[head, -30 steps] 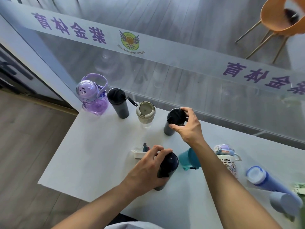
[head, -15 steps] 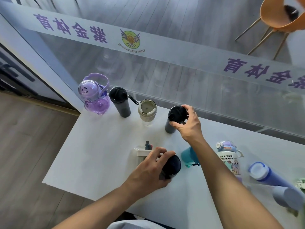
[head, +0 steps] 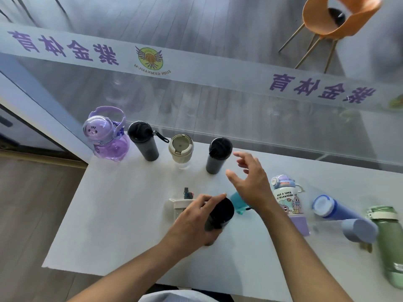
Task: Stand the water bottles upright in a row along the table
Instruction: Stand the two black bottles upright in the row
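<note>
Along the far edge of the white table (head: pixel 122 214) several bottles stand upright in a row: a purple jug (head: pixel 106 136), a dark bottle with a strap (head: pixel 144 141), a beige cup (head: pixel 181 149) and a dark grey bottle (head: pixel 218 155). My right hand (head: pixel 250 182) hovers just right of that grey bottle, fingers spread, holding nothing. My left hand (head: pixel 196 221) grips a black bottle (head: pixel 221 214) near the table's middle. A white clear bottle (head: pixel 177 207) and a teal bottle (head: pixel 238 202) lie partly hidden behind my hands.
To the right, a cartoon-printed bottle (head: pixel 290 203) stands upright; a blue bottle (head: pixel 333 211), a grey-blue one (head: pixel 359 231) and a green one (head: pixel 390 243) lie on their sides. A glass wall runs behind the table. An orange chair (head: pixel 333 18) stands beyond it.
My right hand has let go of the dark grey bottle's lid and drawn back to the right, fingers opened. My left hand still holds the black bottle.
</note>
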A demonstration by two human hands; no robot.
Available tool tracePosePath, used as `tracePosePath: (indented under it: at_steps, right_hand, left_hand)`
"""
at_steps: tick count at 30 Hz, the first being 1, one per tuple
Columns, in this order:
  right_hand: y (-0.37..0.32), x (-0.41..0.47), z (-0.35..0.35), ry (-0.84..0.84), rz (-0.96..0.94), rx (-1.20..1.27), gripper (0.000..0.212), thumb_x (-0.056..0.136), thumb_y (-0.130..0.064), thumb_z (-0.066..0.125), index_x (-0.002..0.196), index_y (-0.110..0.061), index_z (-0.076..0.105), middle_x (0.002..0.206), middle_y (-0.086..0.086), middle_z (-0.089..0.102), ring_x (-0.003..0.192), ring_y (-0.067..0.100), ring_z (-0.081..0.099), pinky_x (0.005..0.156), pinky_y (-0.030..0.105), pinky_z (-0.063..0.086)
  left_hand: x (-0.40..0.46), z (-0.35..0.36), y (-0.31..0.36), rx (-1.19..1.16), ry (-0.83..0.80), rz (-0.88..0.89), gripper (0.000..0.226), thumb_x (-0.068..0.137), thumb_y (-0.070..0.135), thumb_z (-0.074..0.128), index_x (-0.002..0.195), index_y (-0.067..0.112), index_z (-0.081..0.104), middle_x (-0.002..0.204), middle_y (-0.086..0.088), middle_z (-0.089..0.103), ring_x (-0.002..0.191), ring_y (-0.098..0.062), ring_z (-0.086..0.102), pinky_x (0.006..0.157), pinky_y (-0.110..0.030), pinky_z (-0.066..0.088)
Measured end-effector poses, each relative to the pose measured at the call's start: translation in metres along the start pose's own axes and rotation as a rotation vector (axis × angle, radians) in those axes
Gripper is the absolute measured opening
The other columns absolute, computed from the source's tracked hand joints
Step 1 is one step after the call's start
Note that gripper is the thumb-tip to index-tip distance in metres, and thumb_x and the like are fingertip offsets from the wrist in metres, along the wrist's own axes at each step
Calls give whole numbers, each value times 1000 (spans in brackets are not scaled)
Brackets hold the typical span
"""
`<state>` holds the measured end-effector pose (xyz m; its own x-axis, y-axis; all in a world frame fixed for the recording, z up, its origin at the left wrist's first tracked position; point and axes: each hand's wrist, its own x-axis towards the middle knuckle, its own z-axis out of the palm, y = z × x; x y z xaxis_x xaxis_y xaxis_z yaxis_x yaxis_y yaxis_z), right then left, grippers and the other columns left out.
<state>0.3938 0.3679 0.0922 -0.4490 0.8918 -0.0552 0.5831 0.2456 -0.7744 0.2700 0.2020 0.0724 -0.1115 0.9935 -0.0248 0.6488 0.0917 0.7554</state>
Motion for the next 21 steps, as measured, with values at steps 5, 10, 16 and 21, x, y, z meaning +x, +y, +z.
tracePosePath:
  at_steps: [5,10,16,21]
  right_hand:
    - [-8,-62,-12,-150,53,104,46,82,-44,79,123,-38,60,120,-14,62,117,2,58,101,31,49]
    - [-25,-80,-13,-203,101,16,67,69,-43,87,126,-41,53,123,-22,62,113,-2,58,99,31,50]
    - [-48,-68,-18,-132,117,-10,61,67,-36,87,116,-41,51,110,-26,65,107,-5,60,91,22,52]
    - [-53,-50,-27,-33,111,15,62,63,-35,89,114,-38,53,105,-19,70,101,1,66,89,30,56]
  left_hand:
    - [11,-2,-6,-207,51,-109,96,68,42,77,147,42,24,123,9,58,108,-8,58,91,-35,53]
    - [23,-8,-7,-225,55,-46,105,63,23,83,148,40,24,126,10,58,107,-10,59,90,-36,53]
    - [36,-24,-5,-248,68,49,94,66,21,78,145,38,31,130,9,56,111,-13,58,90,-40,53]
    - [58,-51,-13,-152,82,138,88,74,21,77,150,25,32,149,5,40,134,-10,42,106,-34,42]
